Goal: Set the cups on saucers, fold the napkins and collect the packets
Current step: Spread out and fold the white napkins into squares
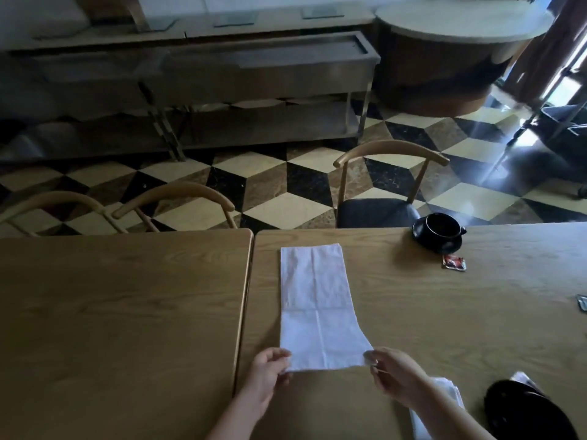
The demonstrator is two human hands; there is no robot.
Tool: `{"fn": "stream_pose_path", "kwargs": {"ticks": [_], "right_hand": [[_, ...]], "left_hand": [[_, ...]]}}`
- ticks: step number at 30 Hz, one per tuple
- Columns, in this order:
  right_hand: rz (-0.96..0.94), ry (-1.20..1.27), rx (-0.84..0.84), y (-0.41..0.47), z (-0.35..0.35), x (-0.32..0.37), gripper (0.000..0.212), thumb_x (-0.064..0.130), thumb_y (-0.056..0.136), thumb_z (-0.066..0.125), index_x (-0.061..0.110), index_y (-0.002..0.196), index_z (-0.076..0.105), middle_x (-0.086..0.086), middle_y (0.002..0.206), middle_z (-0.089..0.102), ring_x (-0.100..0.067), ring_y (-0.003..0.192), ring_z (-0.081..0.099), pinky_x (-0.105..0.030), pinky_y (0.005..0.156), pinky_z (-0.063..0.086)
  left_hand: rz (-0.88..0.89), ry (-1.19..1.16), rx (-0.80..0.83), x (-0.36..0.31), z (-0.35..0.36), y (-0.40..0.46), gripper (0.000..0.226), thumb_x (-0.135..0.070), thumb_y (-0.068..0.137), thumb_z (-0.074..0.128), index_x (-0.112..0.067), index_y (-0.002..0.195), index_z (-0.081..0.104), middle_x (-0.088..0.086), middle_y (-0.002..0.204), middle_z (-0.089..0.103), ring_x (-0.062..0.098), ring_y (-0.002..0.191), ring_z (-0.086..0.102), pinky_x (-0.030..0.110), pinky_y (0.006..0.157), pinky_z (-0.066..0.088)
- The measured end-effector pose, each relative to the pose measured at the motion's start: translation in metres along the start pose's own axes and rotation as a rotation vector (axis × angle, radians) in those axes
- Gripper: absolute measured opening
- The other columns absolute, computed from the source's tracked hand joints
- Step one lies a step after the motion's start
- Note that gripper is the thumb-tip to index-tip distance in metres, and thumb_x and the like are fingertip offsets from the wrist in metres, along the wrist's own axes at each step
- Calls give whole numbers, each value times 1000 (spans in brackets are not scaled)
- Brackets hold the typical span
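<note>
A long white napkin (317, 303) lies flat on the wooden table (444, 312), folded into a strip running away from me. My left hand (266, 376) pinches its near left corner and my right hand (394, 373) pinches its near right corner. A black cup (443, 225) sits on a black saucer (436, 242) at the far edge of the table. A red packet (454, 261) lies just in front of that saucer. Another packet (583, 302) shows at the right frame edge. A black saucer (524, 408) lies near me on the right, with another white napkin (444, 395) under my right forearm.
A second wooden table (120, 312) butts against the left side, with a narrow gap between them. Wooden chairs (390, 182) stand on the far side. Beyond is a checkered floor, a metal counter (254, 74) and a round table (460, 23).
</note>
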State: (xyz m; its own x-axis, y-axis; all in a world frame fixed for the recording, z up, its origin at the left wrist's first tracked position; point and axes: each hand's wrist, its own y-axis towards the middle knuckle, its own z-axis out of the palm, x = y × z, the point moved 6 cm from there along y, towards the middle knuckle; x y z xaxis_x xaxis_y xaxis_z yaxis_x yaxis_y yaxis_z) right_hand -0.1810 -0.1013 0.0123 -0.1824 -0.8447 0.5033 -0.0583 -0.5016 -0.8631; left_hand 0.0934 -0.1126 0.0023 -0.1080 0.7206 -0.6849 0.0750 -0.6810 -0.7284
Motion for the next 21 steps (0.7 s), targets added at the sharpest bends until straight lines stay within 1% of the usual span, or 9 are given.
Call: {"fn": "stream_pose_path", "kwargs": {"ticks": [4,6,8,11,12,14,16,19,21], "right_hand": [[36,-89,-71,3,-8,-51,15,-1,86,64,8,75,62,-5,51,46,-12,35,45,-15,37,35],[-12,-179,-62,1,-10,-56,20,3,84,68,10,69,57,-6,50,46,-15,38,43,-18,43,31],[-74,-253,-50,-3,-10,-50,22,6,80,70,11,69,52,-5,50,48,-16,41,42,-23,47,27],[-184,-233,-99,-1,-14,-30,17,3,84,71,11,93,59,-3,56,62,-13,44,53,-21,44,39],[-217,-223,-81,2,-12,-21,17,2,87,69,12,98,63,-3,60,64,-13,48,56,-21,47,43],[-230,-183,-6,10,-8,-1,10,3,89,68,10,95,72,-3,66,61,-13,53,58,-20,50,45],[-219,-102,67,17,-4,22,7,4,88,70,5,91,76,-4,70,60,-12,55,57,-18,50,45],[-233,6,203,26,2,62,32,15,74,84,3,103,78,-5,77,62,-11,63,56,-19,57,49],[-274,-31,302,30,6,90,42,19,70,89,-1,104,75,-3,76,53,-10,65,50,-19,58,45]], "left_hand": [[-87,130,21,59,-14,-7,15,15,84,60,1,87,65,10,65,60,15,48,55,21,43,44],[-106,155,35,66,-19,-12,13,14,81,65,4,90,65,9,63,61,15,49,56,22,46,45],[-112,167,53,59,-22,-17,24,5,73,75,5,96,67,9,67,63,17,55,57,25,53,46],[-30,221,56,31,-23,-20,44,-5,56,78,-4,99,71,9,84,69,18,73,62,24,68,48],[21,248,32,19,-23,-18,40,-1,60,79,-6,99,72,10,90,70,18,79,63,20,70,49],[132,270,-21,-9,-19,-10,26,9,75,73,-6,97,73,10,95,73,16,85,65,11,71,48],[230,279,-60,-38,-14,-1,15,2,84,71,-8,93,76,5,91,76,11,83,68,7,69,47],[320,294,-98,-78,-5,18,5,-14,86,73,-13,88,78,2,85,76,8,77,67,15,70,48],[361,302,-136,-101,-2,35,3,-16,86,74,-18,85,76,0,83,72,6,75,63,16,68,46]]}}
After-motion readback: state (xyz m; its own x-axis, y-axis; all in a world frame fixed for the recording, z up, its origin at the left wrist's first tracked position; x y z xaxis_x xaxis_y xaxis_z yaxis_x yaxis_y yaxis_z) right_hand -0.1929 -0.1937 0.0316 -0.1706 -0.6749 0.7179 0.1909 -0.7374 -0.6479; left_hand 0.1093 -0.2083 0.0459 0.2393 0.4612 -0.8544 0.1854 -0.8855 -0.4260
